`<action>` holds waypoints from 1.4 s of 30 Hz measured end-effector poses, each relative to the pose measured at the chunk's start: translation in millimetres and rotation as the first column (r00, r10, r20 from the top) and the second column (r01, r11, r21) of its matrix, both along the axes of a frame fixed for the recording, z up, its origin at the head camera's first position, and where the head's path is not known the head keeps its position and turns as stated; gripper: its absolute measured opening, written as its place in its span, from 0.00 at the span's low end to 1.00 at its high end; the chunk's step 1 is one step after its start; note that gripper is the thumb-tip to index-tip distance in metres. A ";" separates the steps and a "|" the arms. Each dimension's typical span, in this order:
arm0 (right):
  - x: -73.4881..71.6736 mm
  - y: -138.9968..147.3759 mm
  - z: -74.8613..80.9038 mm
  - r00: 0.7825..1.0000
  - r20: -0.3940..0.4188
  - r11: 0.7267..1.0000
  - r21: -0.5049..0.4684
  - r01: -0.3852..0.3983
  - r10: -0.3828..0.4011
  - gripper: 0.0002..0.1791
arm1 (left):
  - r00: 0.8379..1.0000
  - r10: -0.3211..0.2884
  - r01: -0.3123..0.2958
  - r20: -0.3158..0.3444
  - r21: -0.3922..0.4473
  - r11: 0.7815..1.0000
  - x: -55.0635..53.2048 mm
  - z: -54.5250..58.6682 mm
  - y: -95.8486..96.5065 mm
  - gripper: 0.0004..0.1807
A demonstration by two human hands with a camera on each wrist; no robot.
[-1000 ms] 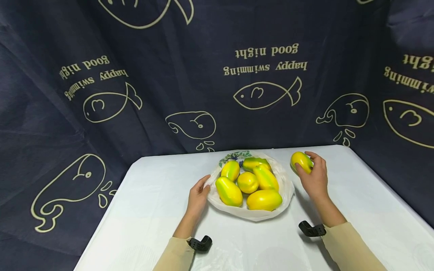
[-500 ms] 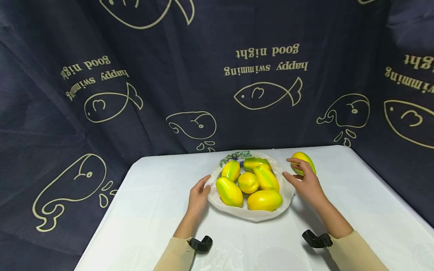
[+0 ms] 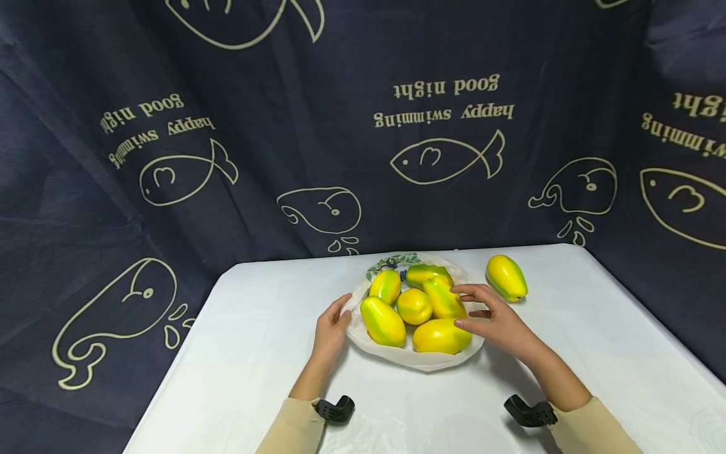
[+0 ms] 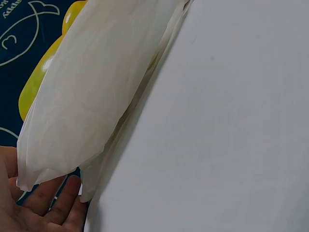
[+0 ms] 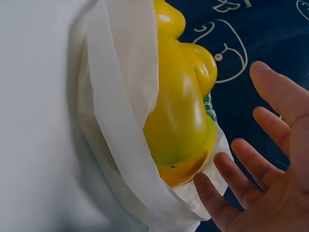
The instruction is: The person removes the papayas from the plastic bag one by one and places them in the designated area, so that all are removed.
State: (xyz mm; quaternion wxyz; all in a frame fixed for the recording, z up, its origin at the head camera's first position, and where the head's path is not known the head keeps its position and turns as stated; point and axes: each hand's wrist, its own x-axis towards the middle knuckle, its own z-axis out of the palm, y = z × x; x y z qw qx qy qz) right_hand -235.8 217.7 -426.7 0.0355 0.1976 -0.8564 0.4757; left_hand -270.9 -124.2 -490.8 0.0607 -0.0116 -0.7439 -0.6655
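A white plastic bag (image 3: 416, 360) with a rolled-down rim stands on the table, holding several yellow-green papayas (image 3: 382, 321). At its left side my left hand (image 3: 331, 326) holds the rim; in the left wrist view, the bag's edge (image 4: 63, 159) lies between thumb and fingers. My right hand (image 3: 499, 321) reaches over the bag's right side, fingers spread, its tips overlapping the front-right papaya (image 3: 442, 336). The right wrist view shows that hand (image 5: 265, 174) with nothing in its grasp, beside a large papaya (image 5: 178, 106). Another papaya (image 3: 507, 277) lies on the table behind the right hand.
A white-covered table (image 3: 272, 296) carries the bag, its far edge close to a dark blue curtain (image 3: 340, 126) printed with fish and whales. Black bands with camera mounts (image 3: 336, 410) sit on both wrists.
My right hand has let go of the papaya on the right, leaving it on the table, and moved left and toward me over the bag. The left hand stays at the rim.
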 end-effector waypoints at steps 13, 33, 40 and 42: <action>4.1 -1.0 -7.0 0.991 0.050 0.988 0.088 -0.128 0.124 0.31 | 1.000 0.011 -0.011 -0.006 -0.012 1.000 1.0 1.4 -0.1 0.21; 4.9 -0.9 -13.4 0.990 0.003 0.951 0.278 -0.137 0.141 0.30 | 1.000 -0.008 0.008 0.016 0.002 1.000 -2.0 0.9 0.4 0.22; 5.4 -0.9 -17.1 0.988 -0.020 0.955 0.261 -0.140 0.150 0.29 | 0.999 -0.007 0.008 0.046 -0.012 1.000 11.0 22.1 2.8 0.22; 5.5 -0.9 -18.2 0.988 -0.022 0.959 0.246 -0.143 0.153 0.28 | 0.999 -0.006 0.006 0.043 -0.006 1.000 12.0 22.8 3.1 0.22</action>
